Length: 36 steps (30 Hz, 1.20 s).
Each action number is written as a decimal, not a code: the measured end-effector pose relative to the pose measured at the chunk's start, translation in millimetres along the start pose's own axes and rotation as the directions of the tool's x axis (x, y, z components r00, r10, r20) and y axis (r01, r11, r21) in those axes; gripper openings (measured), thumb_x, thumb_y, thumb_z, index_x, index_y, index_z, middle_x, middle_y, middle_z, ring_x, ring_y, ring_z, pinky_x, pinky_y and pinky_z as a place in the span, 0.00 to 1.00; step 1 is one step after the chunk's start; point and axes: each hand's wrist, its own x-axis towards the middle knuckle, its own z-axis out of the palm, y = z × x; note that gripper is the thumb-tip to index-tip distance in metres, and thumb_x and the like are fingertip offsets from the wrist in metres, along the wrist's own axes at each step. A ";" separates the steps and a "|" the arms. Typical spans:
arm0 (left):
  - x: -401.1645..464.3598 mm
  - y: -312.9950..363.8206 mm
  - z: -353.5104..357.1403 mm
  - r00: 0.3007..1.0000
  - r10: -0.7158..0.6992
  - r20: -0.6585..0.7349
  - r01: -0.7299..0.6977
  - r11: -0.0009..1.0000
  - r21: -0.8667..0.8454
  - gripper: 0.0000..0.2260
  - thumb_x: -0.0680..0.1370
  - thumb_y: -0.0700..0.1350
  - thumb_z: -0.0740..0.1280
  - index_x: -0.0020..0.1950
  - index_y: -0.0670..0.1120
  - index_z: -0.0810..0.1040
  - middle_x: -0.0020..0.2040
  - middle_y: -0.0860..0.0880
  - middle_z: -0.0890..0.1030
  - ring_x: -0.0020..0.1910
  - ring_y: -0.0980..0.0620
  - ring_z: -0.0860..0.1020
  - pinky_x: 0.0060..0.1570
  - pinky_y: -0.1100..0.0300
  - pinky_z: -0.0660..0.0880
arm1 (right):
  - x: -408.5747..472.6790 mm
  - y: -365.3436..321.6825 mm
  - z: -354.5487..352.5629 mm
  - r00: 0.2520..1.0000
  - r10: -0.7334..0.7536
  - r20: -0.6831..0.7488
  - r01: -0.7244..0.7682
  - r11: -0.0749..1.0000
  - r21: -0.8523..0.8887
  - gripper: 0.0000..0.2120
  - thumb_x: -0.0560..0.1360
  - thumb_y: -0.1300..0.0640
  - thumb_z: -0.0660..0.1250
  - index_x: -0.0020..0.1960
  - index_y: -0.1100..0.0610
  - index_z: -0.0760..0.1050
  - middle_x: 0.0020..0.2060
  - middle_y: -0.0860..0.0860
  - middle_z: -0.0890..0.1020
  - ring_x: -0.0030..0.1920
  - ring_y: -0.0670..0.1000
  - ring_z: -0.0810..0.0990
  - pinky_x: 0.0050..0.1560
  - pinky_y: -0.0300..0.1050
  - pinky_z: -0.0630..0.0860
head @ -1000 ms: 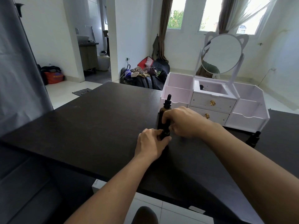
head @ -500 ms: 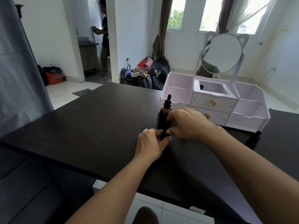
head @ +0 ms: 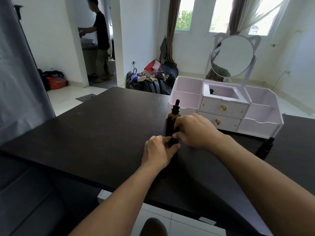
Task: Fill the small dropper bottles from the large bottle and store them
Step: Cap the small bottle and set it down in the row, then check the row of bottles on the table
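We've got both hands on one small dropper bottle [head: 173, 141] at mid-table. Left hand [head: 159, 150] wraps its body from the left, fingers and thumb curled round it, bottle standing on the dark table [head: 102, 133]. Right hand [head: 194, 131] comes in from the right, fingertips pinching the bottle's top end; we can't tell whether the cap is on or loose, the fingers cover it. Large amber bottle [head: 173, 120] stands upright just behind the small one, black dropper cap on, partly hidden by the right hand's knuckles. A second small dark dropper bottle [head: 265, 148] stands well apart to the right, near the front right corner of the white organizer [head: 262, 126], close to the right forearm. The organizer sits at the table's far right: open compartments on both sides, two drawers with gold knobs in the middle, a round cat-ear mirror [head: 232, 55] on top. There's a small dark item in the top centre tray, too small to identify. Background: another person [head: 100, 40] stands in the doorway at far left, facing away, and a pile of bags and clothes [head: 151, 79] lies on the floor against the wall. A grey curtain [head: 18, 74] hangs at the left edge.
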 end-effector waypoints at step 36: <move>-3.3 1.5 -2.2 0.999 -0.005 0.039 0.003 0.999 0.046 0.21 0.70 0.65 0.69 0.54 0.53 0.84 0.46 0.49 0.81 0.50 0.47 0.79 0.52 0.51 0.77 | -74.8 37.3 47.9 0.981 0.186 0.051 -0.192 0.954 0.230 0.20 0.78 0.50 0.65 0.68 0.50 0.68 0.66 0.47 0.74 0.65 0.47 0.73 0.66 0.45 0.72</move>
